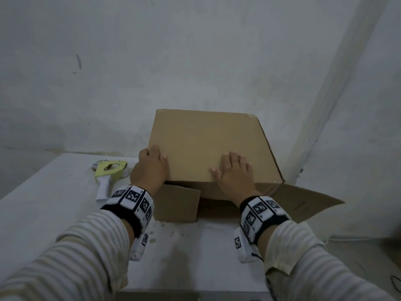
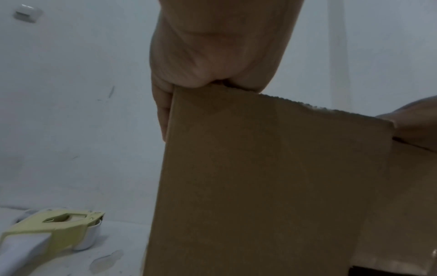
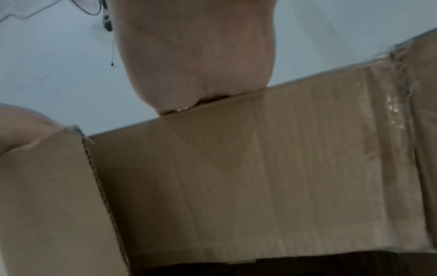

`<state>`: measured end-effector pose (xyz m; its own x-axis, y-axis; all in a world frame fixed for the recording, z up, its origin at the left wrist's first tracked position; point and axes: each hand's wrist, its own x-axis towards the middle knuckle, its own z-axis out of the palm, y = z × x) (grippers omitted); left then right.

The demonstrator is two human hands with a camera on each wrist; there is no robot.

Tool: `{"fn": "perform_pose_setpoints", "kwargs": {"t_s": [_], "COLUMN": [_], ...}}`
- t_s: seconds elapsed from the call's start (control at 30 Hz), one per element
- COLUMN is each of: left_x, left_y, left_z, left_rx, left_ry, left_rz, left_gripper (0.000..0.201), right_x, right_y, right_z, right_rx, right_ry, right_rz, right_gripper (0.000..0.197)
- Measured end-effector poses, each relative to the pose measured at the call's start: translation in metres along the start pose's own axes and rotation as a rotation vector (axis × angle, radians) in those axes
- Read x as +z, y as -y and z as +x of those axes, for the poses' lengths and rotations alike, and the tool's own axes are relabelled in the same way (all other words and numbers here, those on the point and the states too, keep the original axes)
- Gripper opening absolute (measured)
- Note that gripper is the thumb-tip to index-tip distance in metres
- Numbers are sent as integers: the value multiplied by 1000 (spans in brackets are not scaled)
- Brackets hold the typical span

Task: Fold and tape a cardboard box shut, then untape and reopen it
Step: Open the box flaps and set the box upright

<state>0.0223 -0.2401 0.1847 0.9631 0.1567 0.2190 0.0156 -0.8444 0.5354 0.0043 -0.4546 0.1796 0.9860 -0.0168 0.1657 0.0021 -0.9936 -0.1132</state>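
A brown cardboard box (image 1: 208, 144) lies on the white table (image 1: 43, 203) with its open end toward me. My left hand (image 1: 149, 168) sits at the box's near left corner, thumb on top and fingers curled over the left edge; the left wrist view shows the palm (image 2: 212, 46) on the cardboard. On the top panel near the front edge, my right hand (image 1: 235, 172) lies flat with straight fingers, its palm (image 3: 196, 56) pressing down. A left flap (image 1: 175, 203) hangs in front. The right flap (image 1: 303, 200) is spread out on the table.
A yellow-green tape dispenser (image 1: 108, 172) with a white handle lies on the table just left of the box, close to my left hand. The white wall (image 1: 195, 61) stands right behind the box. Shiny clear tape (image 3: 378, 130) clings to the front panel under my right hand.
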Motion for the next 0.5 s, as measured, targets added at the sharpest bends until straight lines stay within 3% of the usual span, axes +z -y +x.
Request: {"fn": "perform_pose_setpoints", "kwargs": {"t_s": [0.2, 0.37, 0.5], "left_x": [-1, 6, 12], "left_y": [-1, -5, 0], "left_z": [16, 13, 14], "left_rx": [23, -12, -13], "left_ry": [98, -85, -63], "left_rz": [-59, 27, -39], "left_gripper": [46, 43, 52], "right_x": [1, -2, 5], "right_y": [22, 36, 46], "right_z": [8, 23, 27], "right_rx": [-67, -120, -130], "right_ry": [90, 152, 126], "right_rz": [40, 87, 102], "right_gripper": [64, 59, 58]}}
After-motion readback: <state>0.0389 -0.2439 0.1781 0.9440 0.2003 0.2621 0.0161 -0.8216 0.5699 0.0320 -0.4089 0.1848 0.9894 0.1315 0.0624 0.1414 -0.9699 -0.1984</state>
